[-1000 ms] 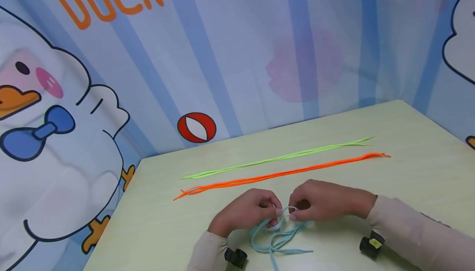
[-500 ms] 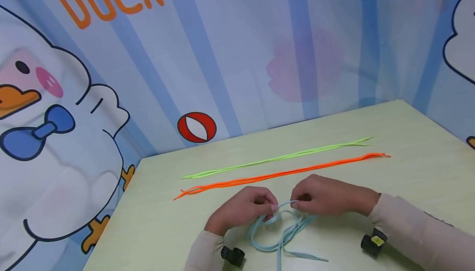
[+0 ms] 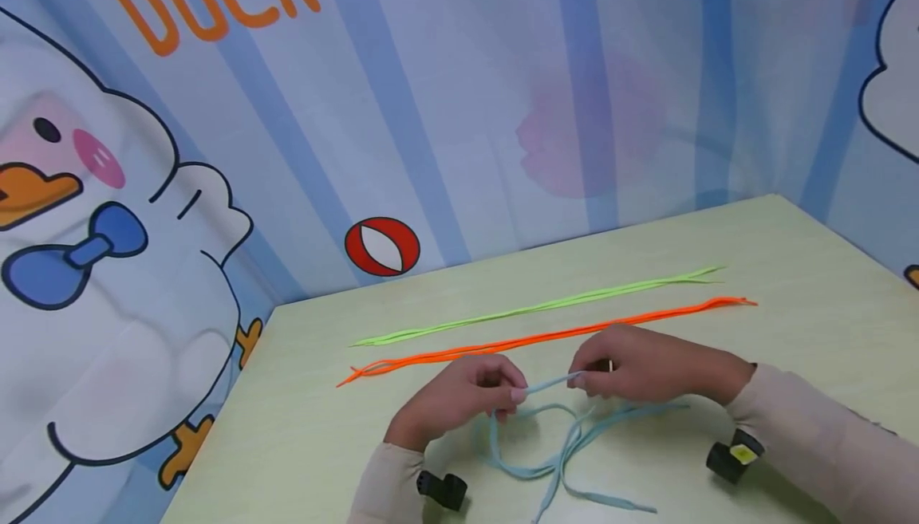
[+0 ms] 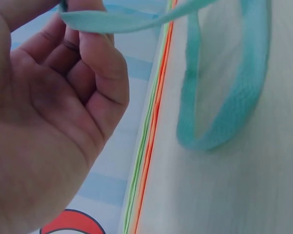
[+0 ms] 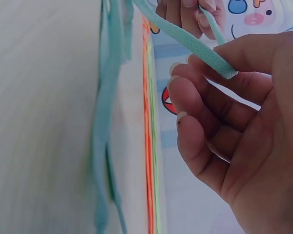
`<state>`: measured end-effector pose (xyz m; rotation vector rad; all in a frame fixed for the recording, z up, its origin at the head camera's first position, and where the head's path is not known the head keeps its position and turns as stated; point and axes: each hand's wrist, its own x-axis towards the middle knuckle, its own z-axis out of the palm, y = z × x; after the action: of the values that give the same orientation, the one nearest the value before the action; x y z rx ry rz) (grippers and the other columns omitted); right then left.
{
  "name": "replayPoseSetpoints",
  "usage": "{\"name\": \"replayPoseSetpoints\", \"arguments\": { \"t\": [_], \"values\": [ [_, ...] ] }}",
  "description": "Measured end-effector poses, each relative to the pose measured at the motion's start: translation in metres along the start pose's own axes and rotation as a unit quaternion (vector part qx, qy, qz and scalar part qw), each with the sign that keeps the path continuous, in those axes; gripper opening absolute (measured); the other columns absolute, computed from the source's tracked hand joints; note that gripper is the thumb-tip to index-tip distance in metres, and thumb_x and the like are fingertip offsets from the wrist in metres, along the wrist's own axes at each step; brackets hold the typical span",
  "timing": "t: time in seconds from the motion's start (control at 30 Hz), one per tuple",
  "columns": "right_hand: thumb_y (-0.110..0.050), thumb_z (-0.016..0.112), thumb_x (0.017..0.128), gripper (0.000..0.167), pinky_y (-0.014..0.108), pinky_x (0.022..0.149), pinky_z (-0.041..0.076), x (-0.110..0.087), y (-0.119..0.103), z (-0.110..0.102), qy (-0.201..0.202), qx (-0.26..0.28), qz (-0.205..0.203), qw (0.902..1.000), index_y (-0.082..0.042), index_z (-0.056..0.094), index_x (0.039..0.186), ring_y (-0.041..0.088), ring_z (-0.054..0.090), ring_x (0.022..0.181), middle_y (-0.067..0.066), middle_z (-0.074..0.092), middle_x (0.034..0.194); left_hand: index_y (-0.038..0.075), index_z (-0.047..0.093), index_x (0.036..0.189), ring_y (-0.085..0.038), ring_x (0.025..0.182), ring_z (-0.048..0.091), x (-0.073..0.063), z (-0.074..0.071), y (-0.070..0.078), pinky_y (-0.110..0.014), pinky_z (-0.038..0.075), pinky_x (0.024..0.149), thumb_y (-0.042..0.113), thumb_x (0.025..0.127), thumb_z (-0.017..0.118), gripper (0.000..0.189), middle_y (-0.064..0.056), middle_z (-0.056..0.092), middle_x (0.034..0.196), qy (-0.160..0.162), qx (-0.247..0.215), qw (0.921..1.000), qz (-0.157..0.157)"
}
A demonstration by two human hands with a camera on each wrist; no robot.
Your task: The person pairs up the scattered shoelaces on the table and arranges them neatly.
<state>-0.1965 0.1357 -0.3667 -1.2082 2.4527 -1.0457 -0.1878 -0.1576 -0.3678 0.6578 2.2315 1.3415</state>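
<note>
A light blue shoelace [image 3: 524, 473] lies in loose loops on the table in front of the person. My left hand [image 3: 463, 396] pinches one strand of it between thumb and fingers, raised over the table. The right hand [image 3: 646, 360] pinches the same strand a short way to the right, so a nearly straight piece spans the gap. In the left wrist view, a broad loop of the shoelace [image 4: 254, 83] hangs beside the left hand [image 4: 53, 107]. Flat strands of shoelace [image 5: 107, 107] hang left of the right hand [image 5: 244, 122] in the right wrist view, its lower fingers loosely curled.
Behind the hands, orange shoelaces [image 3: 531, 340] lie stretched out across the pale table [image 3: 301, 428]. Green shoelaces [image 3: 531, 309] run parallel just beyond them. A blue striped backdrop [image 3: 474, 109] with cartoon ducks rises at the table's far edge.
The hands have drawn apart, the right one moving right and farther away, the left slightly left. More strand stretches between them. The loose blue loops have spread open, an end trailing right.
</note>
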Motion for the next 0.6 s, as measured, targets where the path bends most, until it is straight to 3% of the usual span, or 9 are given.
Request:
{"name": "replayPoseSetpoints", "arguments": {
  "t": [0.3,0.6],
  "values": [
    [-0.029,0.06,0.102,0.018,0.031,0.067,0.053,-0.007,-0.004,-0.012,0.01,0.037,-0.001,0.9993,-0.02,0.075,0.108,0.015,0.065,0.075,-0.004,0.069,0.088,0.002,0.068,0.108,-0.021,0.072,0.058,-0.008,-0.014,-0.005,-0.034,0.051,0.075,0.027,0.097,0.068,0.027,-0.011,0.062,0.084,0.005,-0.06,0.9977,0.029],
    [-0.028,0.06,0.102,0.015,0.033,0.069,0.053,-0.011,-0.004,-0.018,0.028,0.055,-0.003,0.9981,-0.022,0.073,0.105,0.019,0.066,0.075,-0.001,0.069,0.087,-0.002,0.064,0.104,-0.019,0.068,0.052,-0.014,-0.023,-0.011,-0.03,0.049,0.068,0.017,0.099,0.062,0.02,-0.007,0.054,0.079,0.033,-0.104,0.9891,0.099]
  ]
}}
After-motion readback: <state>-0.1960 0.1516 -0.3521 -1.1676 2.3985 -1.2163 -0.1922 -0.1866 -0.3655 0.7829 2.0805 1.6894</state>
